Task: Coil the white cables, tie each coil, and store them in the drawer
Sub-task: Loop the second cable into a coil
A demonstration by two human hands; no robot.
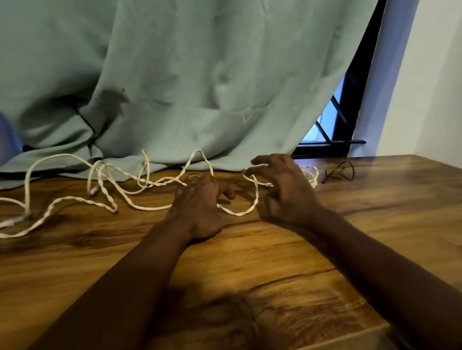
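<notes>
Left hand [198,206] rests on table [265,262], fingers curled round white cable [239,214]. Right hand [285,191] pinches the same cable; slack loop between hands. Dark tie [339,173] lies right of the right hand.

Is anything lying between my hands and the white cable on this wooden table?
Nothing visible does. The left hand already grips the white twisted cable, and the right hand has its curled fingers around a loop of it. The drawer is out of view, so that path cannot be judged.
</notes>
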